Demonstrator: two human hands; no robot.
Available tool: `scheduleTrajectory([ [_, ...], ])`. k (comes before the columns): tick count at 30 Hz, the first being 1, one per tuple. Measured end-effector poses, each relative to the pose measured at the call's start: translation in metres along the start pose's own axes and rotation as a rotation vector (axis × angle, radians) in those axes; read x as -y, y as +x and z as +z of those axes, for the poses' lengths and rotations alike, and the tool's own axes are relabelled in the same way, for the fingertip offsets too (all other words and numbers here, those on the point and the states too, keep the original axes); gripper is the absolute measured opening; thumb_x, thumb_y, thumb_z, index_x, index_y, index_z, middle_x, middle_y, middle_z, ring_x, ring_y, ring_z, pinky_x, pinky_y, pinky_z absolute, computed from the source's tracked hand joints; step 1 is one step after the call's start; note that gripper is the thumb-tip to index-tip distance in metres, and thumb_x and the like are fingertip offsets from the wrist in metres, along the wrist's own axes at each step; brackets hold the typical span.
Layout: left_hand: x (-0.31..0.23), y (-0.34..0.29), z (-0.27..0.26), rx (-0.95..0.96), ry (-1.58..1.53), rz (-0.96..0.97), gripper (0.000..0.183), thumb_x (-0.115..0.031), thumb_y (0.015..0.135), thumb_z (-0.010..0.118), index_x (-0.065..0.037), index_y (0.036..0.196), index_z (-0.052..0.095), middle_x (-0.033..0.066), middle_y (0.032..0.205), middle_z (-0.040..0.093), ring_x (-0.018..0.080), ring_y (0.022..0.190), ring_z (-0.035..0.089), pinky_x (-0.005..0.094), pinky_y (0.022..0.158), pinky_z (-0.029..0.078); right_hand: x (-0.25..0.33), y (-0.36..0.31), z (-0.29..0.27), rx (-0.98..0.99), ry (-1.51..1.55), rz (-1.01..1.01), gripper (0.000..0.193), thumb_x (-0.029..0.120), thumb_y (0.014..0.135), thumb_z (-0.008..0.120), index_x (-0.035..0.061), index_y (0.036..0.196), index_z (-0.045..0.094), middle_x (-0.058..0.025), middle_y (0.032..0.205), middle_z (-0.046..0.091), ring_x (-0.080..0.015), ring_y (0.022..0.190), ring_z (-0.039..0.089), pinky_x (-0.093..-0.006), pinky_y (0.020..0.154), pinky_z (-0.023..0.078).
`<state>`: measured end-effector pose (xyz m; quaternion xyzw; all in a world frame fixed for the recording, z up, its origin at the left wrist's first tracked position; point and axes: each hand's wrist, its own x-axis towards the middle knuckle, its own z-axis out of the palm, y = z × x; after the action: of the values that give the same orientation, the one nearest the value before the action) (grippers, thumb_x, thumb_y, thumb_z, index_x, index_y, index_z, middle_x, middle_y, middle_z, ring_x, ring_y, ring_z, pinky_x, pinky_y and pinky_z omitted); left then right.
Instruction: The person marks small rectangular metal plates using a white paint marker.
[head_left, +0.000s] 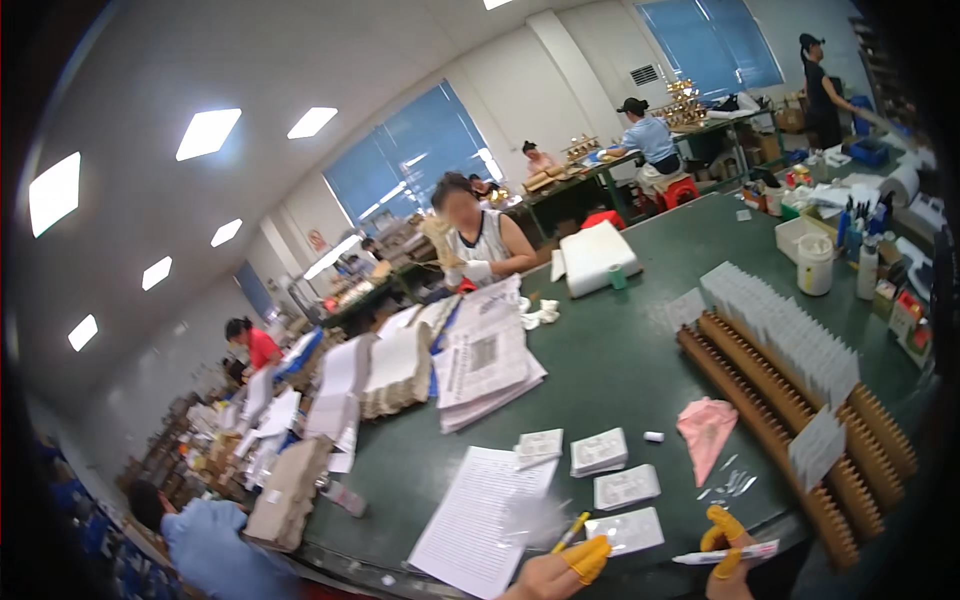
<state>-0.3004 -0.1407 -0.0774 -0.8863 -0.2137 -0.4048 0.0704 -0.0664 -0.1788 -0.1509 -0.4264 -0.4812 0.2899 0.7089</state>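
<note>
My right hand (730, 562), with yellow finger cots, grips a white marker pen (714, 555) lying crosswise with its thin end toward the left. My left hand (562, 574), also in yellow cots, has its fingers pressed together at the near edge of a white printed card (626, 530); whether they pinch anything is hidden. Just beyond those fingers is a slim yellow stick, perhaps a pen (571, 532). Beside it a hazy, clear plastic piece (534, 520) overlaps a lined printed sheet (470, 515). Small stacks of printed cards (598, 452) sit farther up.
Toothed wooden racks (755, 400) hold upright cards (785, 325) on the right. A pink cloth (706, 430) and clear slivers (735, 482) lie beside them. Paper piles (485, 360) fill the left; bottles and a white tub (814, 265) stand far right. A co-worker (485, 235) sits opposite.
</note>
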Motion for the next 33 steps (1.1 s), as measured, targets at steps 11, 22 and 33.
scheduleTrajectory([
  [11, -0.019, -0.051, 0.006, 0.097, -0.555, -0.51, 0.032, -0.008, 0.094, 0.041, 0.009, 0.12, 0.049, 0.0194, 0.119, 0.054, 0.0256, 0.111, 0.053, 0.0341, 0.098, 0.042, -0.003, 0.001, 0.015, 0.075, -0.03, 0.06, 0.049, 0.041, 0.085, 0.06, 0.0007, 0.113, 0.057, -0.0108, 0.086, 0.066, -0.0088, 0.062, 0.057, -0.0222, 0.056, 0.045],
  [22, -0.047, -0.021, 0.047, -0.369, -0.14, -0.618, 0.015, 0.0, 0.071, 0.068, -0.006, 0.085, 0.067, 0.0099, 0.088, 0.066, 0.0246, 0.081, 0.061, 0.031, 0.075, 0.048, 0.014, 0.0, 0.024, 0.125, 0.141, 0.261, 0.032, 0.004, 0.078, 0.067, 0.0052, 0.101, 0.045, -0.0161, 0.084, 0.062, -0.0214, 0.077, 0.061, -0.03, 0.07, 0.049],
  [33, -0.065, -0.021, 0.066, -0.559, -0.797, -0.933, 0.029, 0.007, 0.079, 0.062, 0.003, 0.107, 0.055, 0.0149, 0.105, 0.058, 0.0245, 0.09, 0.064, 0.0292, 0.075, 0.054, 0.013, -0.001, 0.015, -0.015, -0.021, 0.014, 0.047, -0.002, 0.078, 0.066, 0.0085, 0.115, 0.04, -0.012, 0.107, 0.055, -0.0136, 0.082, 0.053, -0.0262, 0.075, 0.044],
])
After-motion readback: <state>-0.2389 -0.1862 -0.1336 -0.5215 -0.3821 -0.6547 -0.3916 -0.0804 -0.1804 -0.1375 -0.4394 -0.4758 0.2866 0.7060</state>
